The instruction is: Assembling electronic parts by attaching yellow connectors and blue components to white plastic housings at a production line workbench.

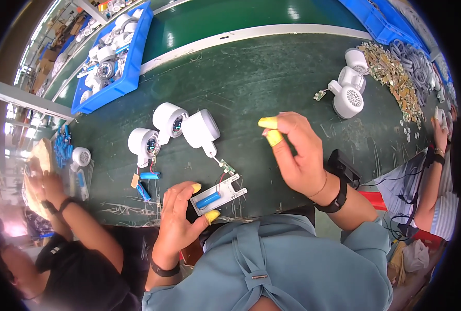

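Observation:
My left hand [181, 212], with yellow wraps on thumb and index finger, grips the near end of a white plastic handle shell [230, 194] across its edges. A blue battery [208, 200] lies in the shell. A red wire runs from there to a small green circuit board [227, 166], beside a white round-headed fan [201, 128]. My right hand [300, 155] is raised over the table to the right of these parts. Its yellow-wrapped thumb and index finger are pinched together; I cannot make out anything between them.
Two more white fan heads [169, 119] stand left, with loose blue batteries [150, 175] nearby. A blue crate [117, 88] of fan parts is far left. White fans [348, 98] and a pile of small boards [393, 72] lie right. Co-workers' arms [88, 220] work at both sides.

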The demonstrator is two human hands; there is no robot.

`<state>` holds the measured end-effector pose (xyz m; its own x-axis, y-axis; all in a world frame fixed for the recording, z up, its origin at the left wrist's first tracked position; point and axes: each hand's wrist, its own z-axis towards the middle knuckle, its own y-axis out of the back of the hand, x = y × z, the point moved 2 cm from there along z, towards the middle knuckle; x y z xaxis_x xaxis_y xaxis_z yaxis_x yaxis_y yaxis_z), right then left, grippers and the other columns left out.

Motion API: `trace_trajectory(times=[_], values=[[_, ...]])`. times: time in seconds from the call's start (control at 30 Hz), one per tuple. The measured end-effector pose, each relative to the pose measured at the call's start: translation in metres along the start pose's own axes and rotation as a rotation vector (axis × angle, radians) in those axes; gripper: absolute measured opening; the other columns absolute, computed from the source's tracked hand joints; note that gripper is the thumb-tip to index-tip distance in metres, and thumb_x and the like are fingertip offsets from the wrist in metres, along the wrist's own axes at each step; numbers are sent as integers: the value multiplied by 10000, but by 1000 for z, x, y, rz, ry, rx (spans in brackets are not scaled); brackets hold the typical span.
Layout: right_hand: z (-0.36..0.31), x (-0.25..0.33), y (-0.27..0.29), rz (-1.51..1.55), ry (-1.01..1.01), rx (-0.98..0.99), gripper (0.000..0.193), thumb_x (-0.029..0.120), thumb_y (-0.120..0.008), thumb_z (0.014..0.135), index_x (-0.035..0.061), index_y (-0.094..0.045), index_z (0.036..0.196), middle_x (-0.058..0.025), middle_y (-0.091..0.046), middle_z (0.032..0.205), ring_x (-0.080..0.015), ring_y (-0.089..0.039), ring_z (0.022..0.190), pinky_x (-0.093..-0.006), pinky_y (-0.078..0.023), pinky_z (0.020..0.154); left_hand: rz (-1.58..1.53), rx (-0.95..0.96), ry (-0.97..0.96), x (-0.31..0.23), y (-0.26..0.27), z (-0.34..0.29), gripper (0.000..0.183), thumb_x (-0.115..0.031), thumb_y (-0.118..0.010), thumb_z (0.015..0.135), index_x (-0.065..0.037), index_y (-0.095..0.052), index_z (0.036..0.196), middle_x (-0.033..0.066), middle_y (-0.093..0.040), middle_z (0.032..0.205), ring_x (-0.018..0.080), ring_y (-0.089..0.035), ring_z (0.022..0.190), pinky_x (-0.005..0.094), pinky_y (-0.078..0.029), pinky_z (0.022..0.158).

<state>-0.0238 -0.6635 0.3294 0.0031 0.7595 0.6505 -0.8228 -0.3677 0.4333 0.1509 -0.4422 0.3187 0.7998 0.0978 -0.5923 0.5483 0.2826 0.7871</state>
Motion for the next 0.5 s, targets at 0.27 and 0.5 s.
trace_trajectory(times=[0.27, 0.5], values=[[-4, 2, -4, 79, -53, 3, 250, -43, -602, 840, 17, -635, 1080, -119, -656, 910, -279, -624, 844, -365, -475, 825, 146, 0, 67, -28, -15, 30, 765, -191, -858, 668, 17, -458, 1286, 152, -604, 1121, 346, -548, 1026, 443, -422, 892], [-7, -9, -2, 206, -161, -80, 214, -20, -585, 888, -9, -619, 1100, -117, -665, 915, -234, -643, 823, -317, -497, 747, 121, 140, 16, -29, -13, 34, 705, -81, -814, 661, -2, -484, 1279, 116, -619, 1024, 272, -601, 948, 370, -483, 856]])
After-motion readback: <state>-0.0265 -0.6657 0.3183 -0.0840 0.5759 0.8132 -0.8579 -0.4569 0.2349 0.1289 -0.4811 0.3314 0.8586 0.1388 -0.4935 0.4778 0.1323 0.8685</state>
